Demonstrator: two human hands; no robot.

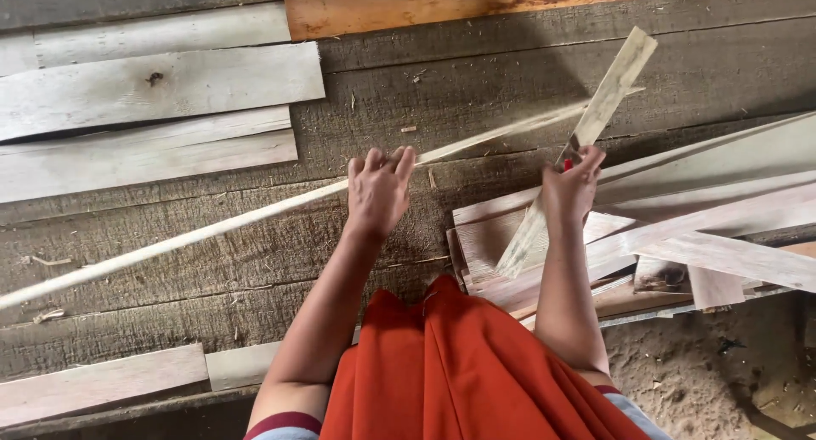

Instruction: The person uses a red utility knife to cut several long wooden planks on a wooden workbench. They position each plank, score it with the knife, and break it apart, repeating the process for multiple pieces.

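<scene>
Running from lower left to upper right, a long thin pale wooden strip (212, 229) sits pinched in the left hand (378, 189) mid-frame. The right hand (571, 185) grips a short flat slat (586, 138) above stacked rough offcuts (705, 236) on weathered grey planks (476, 83).

You've only got one view here, the head cam, so there's no second angle and no overlap to compare. It sits up on your head and points almost straight down over your front, close enough that your forearms run up from the bottom edge to mid-frame. Your left hand (378, 189) and right hand (571, 187) land near the centre, with the plank floor (442, 91) filling the frame behind them.
</scene>
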